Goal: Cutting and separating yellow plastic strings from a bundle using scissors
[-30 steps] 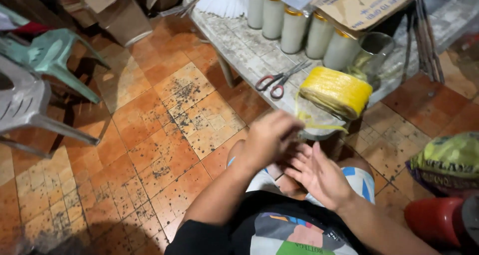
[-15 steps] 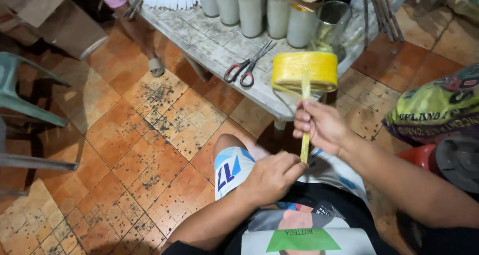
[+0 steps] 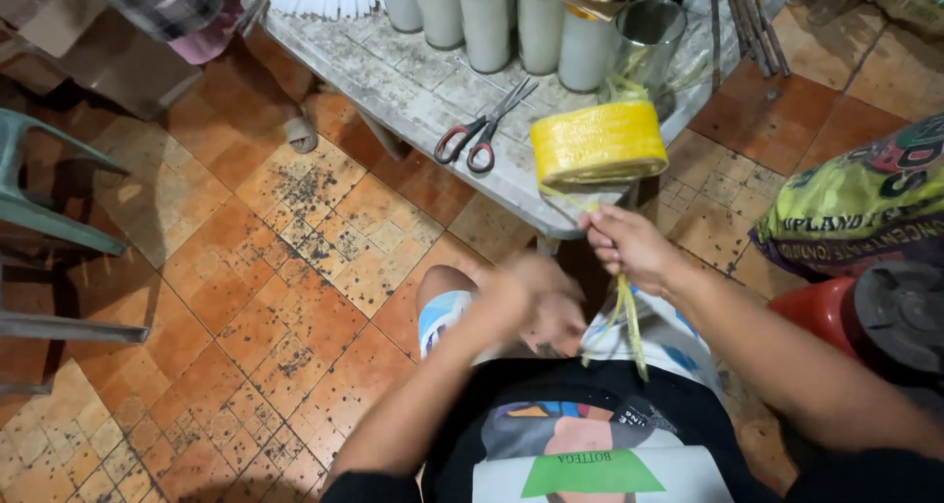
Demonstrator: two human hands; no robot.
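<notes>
A roll of yellow plastic twine (image 3: 598, 143) sits at the near edge of a worn white table (image 3: 413, 80). A strand of twine (image 3: 627, 321) runs down from the roll. My right hand (image 3: 627, 245) is closed on that strand just below the table edge. My left hand (image 3: 536, 301) is blurred over my lap, near the strand's lower end; its hold is unclear. Scissors (image 3: 482, 129) with red and black handles lie on the table left of the roll.
Several white candles in glass jars (image 3: 487, 16) and an empty glass (image 3: 644, 36) stand at the table's back. A printed sack (image 3: 865, 208) and a red object (image 3: 826, 311) lie at right. Plastic chairs (image 3: 44, 218) stand left on the tiled floor.
My right hand rose from my lap to the strand under the roll and pulled twine down. My left hand dropped lower over my lap. The view shifted closer to the table.
</notes>
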